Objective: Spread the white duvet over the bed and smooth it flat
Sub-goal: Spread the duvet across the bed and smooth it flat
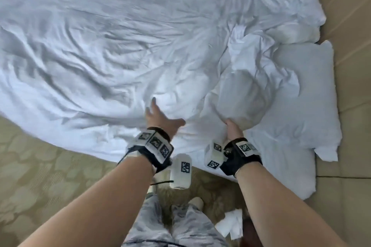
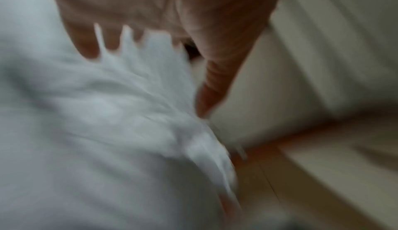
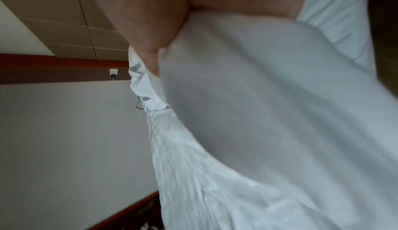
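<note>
Head view shows the white duvet (image 1: 112, 42) lying across most of the bed, its surface heavily creased with long diagonal wrinkles and shaded folds, its near edge hanging toward the patterned carpet (image 1: 40, 162). Toward the right it is bunched into a crumpled heap (image 1: 255, 54), not yet flat. The left hand (image 1: 160, 119) lies on the duvet near its near edge with fingers straight and spread, thumb out to the side; the left wrist view, though blurred, shows the same splayed fingers (image 2: 86, 43) against the white cloth. The right hand (image 1: 233, 129) grips a rounded wad of the white fabric (image 1: 241, 96), raised just above the bed; in the right wrist view the thumb (image 3: 150, 29) is curled against that cloth, which fills most of the picture. The two hands are near each other but apart. A white pillow (image 1: 307, 94) lies at the right, partly under the bunched cloth and beside a beige padded panel (image 1: 353, 86). Both wrists wear dark straps with white marker blocks. Below, the person's grey patterned trousers (image 1: 170, 226) and some crumpled white paper (image 1: 230, 224) on the floor are in view. The heap and the pillow cover the bed's right part.
</note>
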Motion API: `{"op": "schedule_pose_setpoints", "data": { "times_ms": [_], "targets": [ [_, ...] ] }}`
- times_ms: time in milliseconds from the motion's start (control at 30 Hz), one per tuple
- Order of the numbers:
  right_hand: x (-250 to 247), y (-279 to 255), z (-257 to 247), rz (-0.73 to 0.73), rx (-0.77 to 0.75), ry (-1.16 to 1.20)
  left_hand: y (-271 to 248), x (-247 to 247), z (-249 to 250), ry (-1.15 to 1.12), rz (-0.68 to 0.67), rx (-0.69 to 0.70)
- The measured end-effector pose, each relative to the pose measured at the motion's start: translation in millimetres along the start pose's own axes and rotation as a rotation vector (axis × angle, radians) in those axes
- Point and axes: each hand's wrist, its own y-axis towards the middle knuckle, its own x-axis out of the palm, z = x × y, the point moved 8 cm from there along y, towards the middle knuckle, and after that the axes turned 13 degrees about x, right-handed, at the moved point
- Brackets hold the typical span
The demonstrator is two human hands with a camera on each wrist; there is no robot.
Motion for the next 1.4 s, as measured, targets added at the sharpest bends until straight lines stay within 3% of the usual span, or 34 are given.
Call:
{"op": "schedule_pose_setpoints", "data": {
  "times_ms": [67, 100, 133, 200, 267, 400, 533, 667, 800, 867, 967, 1033, 1100, 1167, 1267, 1333, 1400],
  "targets": [
    [-6.3, -18.7, 12.7, -0.019, -0.015, 0.05, -19.3, 72.1, 58.9, 0.127, -0.466, 0.357],
    [-12.3, -28.1, 14.6, -0.023, -0.041, 0.086, -35.9, 101.9, 73.3, 0.223, -0.66, 0.458],
    [-21.6, -35.1, 13.6, -0.016, -0.057, 0.143, -43.9, 124.1, 76.3, 0.339, -0.777, 0.563],
    [-40.3, -47.8, 13.5, -0.054, -0.081, 0.293, -42.7, 142.6, 63.2, 0.59, -0.856, 0.641],
    [-56.5, -53.6, 12.0, -0.105, -0.116, 0.361, -36.6, 152.4, 60.1, 0.684, -0.869, 0.652],
    [-73.9, -60.3, 6.9, -0.134, -0.107, 0.303, -37.6, 161.1, 91.5, 0.93, -0.813, 0.816],
    [-110.4, -25.5, -4.5, -0.137, 0.002, 0.445, -25.3, 153.9, 105.8, 0.928, -0.812, 0.814],
    [-149.8, 25.2, -18.1, -0.111, 0.093, 0.546, -22.1, 142.6, 104.3, 0.836, -0.805, 0.736],
    [-155.3, 55.8, -43.0, -0.247, 0.124, 0.511, -33.5, 138.7, 94.6, 0.805, -0.739, 0.621],
    [-155.0, 55.6, -66.0, -0.298, 0.12, 0.519, -38.9, 149.7, 92.3, 0.868, -0.742, 0.553],
    [-171.1, 57.5, -106.6, -0.236, 0.047, 0.44, -42.6, 168.7, 93.9, 1.019, -0.76, 0.406],
    [-191.5, 56.1, -130.5, -0.19, -0.024, 0.364, -42.4, 192.0, 101.6, 0.926, -0.74, 0.342],
    [-206.5, 43.4, -142.8, -0.162, -0.061, 0.287, -42.8, 225.5, 140.3, 0.722, -0.624, 0.469],
    [-213.4, 27.3, -138.8, -0.262, -0.079, 0.257, -49.7, 266.4, 183.5, 0.641, -0.539, 0.586],
    [-231.9, -0.6, -136.3, -0.426, -0.245, 0.277, -50.9, 312.8, 223.2, 0.663, -0.452, 0.603],
    [-258.1, -8.2, -141.5, -0.509, -0.307, 0.293, -51.8, 332.4, 238.7, 0.841, -0.51, 0.676],
    [-291.6, 2.6, -140.9, -0.499, -0.25, 0.291, -52.0, 342.5, 242.8, 1.014, -0.633, 0.74]
  ]
}}
